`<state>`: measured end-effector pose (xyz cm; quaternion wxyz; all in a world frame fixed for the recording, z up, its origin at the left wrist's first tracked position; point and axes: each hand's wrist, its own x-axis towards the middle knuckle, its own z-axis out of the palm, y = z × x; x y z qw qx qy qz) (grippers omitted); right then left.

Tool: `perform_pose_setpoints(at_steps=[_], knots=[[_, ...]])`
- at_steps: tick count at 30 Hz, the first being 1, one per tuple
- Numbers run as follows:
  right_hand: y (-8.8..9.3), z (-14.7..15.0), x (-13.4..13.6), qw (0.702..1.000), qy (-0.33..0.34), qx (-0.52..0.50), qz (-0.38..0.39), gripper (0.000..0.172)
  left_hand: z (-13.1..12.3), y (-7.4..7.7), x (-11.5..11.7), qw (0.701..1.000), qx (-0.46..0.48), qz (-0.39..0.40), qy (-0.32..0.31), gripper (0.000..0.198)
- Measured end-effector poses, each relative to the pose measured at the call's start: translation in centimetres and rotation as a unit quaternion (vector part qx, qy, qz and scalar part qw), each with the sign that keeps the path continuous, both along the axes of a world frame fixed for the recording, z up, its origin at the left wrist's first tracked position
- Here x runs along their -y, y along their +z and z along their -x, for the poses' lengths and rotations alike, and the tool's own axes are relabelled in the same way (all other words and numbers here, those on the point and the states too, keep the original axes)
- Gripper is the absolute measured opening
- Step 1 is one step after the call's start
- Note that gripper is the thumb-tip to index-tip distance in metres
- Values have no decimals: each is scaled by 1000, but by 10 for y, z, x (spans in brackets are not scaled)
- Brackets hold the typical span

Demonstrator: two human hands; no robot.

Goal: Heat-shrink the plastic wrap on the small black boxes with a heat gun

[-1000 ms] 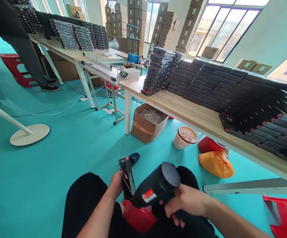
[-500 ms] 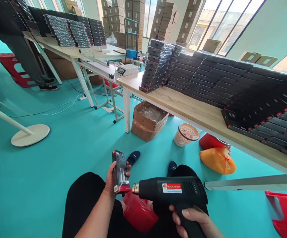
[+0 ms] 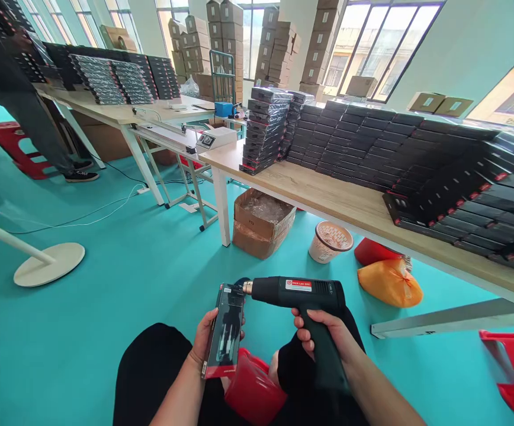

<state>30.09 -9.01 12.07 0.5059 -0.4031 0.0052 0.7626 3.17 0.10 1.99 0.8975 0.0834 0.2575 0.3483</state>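
My left hand (image 3: 205, 335) is closed round a flat black box (image 3: 225, 331) with a red lower edge and a picture of pale tools on its face. The box is held tilted, its front turned up towards me. In my right hand (image 3: 323, 331) is a black heat gun (image 3: 301, 294) with a red and white label, gripped by its handle. Its metal nozzle points left, at the upper right corner of the box; whether they touch I cannot tell. Below the hands, between my knees, is a red plastic object (image 3: 255, 387), partly hidden.
Stacks of black boxes (image 3: 355, 142) stand on the wooden table (image 3: 310, 186) at right. Beneath are a cardboard carton (image 3: 257, 228), a waste basket (image 3: 328, 245) and an orange bag (image 3: 388, 284). A red stool (image 3: 512, 367) is at lower right. Another person (image 3: 30, 106) stands at far left.
The heat gun has risen and shifted a little left, its nozzle going from the box's lower end to its upper corner. The box has moved slightly right and down. The head view has tilted up.
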Motion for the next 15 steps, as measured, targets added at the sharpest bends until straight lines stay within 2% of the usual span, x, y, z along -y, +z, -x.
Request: perform_pose_setpoints(at_steps=[6, 8, 10, 11, 12, 15], knots=[[17, 15, -5, 997, 39, 61, -23, 28, 1, -6, -3, 998, -54, 34, -6, 47], [26, 22, -2, 986, 123, 101, -58, 28, 1, -10, -7, 994, -95, 60, 3, 45], [34, 28, -1, 956, 223, 162, -99, 28, 1, -12, -10, 988, -128, 80, 26, 38], [37, 30, -2, 942, 247, 196, -111, 27, 1, -12, -11, 987, -134, 82, 31, 37], [39, 31, -4, 937, 239, 230, -112, 27, 1, -11, -11, 988, -131, 78, 29, 37], [42, 30, -11, 941, 125, 304, -86, 26, 1, -8, -10, 993, -105, 61, -4, 47]])
